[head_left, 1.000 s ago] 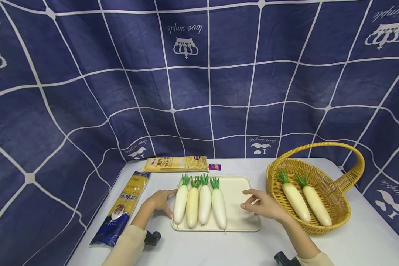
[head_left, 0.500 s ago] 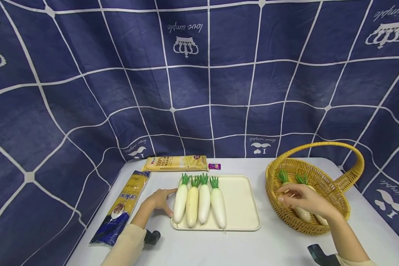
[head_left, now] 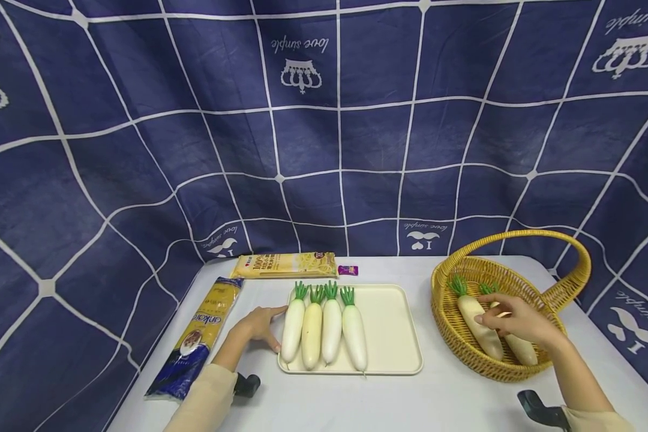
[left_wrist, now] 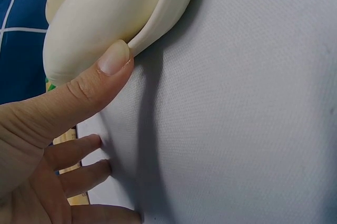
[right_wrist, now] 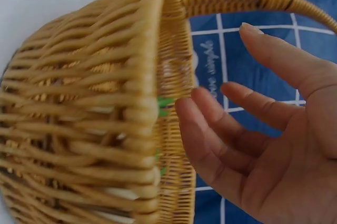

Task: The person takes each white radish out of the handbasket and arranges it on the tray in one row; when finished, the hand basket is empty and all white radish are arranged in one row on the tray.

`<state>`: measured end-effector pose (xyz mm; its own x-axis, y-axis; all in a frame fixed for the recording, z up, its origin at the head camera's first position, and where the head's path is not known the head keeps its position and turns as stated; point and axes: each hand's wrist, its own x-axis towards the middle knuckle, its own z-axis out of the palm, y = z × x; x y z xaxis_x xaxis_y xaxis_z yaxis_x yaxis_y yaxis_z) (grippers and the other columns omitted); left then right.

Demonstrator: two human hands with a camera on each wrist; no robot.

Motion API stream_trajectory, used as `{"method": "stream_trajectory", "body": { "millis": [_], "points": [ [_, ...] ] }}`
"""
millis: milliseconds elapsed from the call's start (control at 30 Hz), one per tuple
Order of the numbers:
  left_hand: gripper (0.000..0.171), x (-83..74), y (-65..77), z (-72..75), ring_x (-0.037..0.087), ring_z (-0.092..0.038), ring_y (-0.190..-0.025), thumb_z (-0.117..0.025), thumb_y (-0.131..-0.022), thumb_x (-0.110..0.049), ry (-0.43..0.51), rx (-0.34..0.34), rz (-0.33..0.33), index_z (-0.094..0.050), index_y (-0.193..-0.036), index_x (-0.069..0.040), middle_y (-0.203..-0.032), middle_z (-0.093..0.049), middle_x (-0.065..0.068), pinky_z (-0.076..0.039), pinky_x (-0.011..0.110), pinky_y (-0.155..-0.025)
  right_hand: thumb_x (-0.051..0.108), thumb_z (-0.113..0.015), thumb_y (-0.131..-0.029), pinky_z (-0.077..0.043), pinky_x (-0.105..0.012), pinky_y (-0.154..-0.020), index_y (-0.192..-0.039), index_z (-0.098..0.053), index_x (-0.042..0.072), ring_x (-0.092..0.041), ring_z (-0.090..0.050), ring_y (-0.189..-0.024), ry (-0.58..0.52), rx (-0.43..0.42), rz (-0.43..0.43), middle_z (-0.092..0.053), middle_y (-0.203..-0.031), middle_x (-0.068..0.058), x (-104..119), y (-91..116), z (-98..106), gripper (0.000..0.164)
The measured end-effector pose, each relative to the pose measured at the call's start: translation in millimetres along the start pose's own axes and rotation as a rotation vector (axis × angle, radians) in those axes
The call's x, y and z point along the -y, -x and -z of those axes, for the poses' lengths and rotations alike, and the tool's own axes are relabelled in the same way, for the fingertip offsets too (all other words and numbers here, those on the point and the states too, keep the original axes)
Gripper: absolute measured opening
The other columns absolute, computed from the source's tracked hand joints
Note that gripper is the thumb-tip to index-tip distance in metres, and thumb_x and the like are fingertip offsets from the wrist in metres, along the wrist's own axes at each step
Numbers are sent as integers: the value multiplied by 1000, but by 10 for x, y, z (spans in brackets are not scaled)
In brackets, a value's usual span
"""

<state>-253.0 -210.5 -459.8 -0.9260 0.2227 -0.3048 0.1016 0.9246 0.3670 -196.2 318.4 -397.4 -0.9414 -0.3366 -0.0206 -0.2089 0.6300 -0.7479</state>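
Several white radishes (head_left: 332, 330) with green tops lie side by side on a cream tray (head_left: 394, 330). At the tray's left edge is my left hand (head_left: 259, 327), its fingers spread. In the left wrist view, the thumb (left_wrist: 113, 63) rests against the tray rim beside the leftmost radish (left_wrist: 100, 19). My right hand (head_left: 518, 321) hovers over a wicker basket (head_left: 453, 345), fingers loosely bent around nothing. Below it are two more radishes, one at the left (head_left: 477, 321) and one partly covered by the hand (head_left: 522, 349). The right wrist view shows the hand (right_wrist: 279, 145) beside the basket rim.
A blue and gold pasta packet (head_left: 194, 342) lies left of my left arm. Behind the tray are a yellow noodle packet (head_left: 286, 266) and a small purple packet (head_left: 348, 270). The basket's tall handle (head_left: 518, 235) arches above its far side. A blue checked cloth (head_left: 324, 144) hangs behind.
My right hand has moved right from above the tray to over the basket, then slightly further right. My left hand and the radishes have stayed in place.
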Motion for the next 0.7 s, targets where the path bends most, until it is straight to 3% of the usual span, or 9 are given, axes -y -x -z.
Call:
{"method": "stream_trajectory", "body": {
  "millis": [233, 367, 533, 700],
  "points": [
    [102, -9, 24, 4, 43, -49, -120, -91, -46, -24, 11, -10, -18, -49, -138, -12, -126, -57, 24, -39, 58, -101, 24, -69, -84, -55, -30, -60, -123, -46, -17, -23, -60, -83, 119, -37, -110, -62, -95, -17, -136, -69, 8, 61],
    [102, -12, 32, 6, 44, -49, -120, -91, -46, -24, 4, -12, -22, -48, -138, -12, -126, -56, 25, -39, 58, -101, 28, -71, -82, -54, -35, -62, -122, -47, -17, -30, -60, -86, 201, -23, -154, -61, -97, -23, -161, -110, 46, 64],
    [103, -7, 28, 7, 44, -49, -120, -91, -46, -26, 1, -9, -18, -47, -139, -13, -125, -57, 24, -38, 58, -102, 30, -73, -81, -54, -45, -67, -121, -47, -17, -40, -59, -90, 283, 17, -174, -60, -100, -29, -197, -168, 84, 67],
    [103, -2, 21, 1, 45, -48, -121, -91, -46, -26, -5, -6, -17, -47, -139, -13, -126, -57, 24, -38, 59, -102, 27, -73, -80, -55, -44, -66, -121, -45, -21, -39, -61, -89, 259, 77, -158, -59, -102, -34, -248, -230, 116, 68]
  ]
}}
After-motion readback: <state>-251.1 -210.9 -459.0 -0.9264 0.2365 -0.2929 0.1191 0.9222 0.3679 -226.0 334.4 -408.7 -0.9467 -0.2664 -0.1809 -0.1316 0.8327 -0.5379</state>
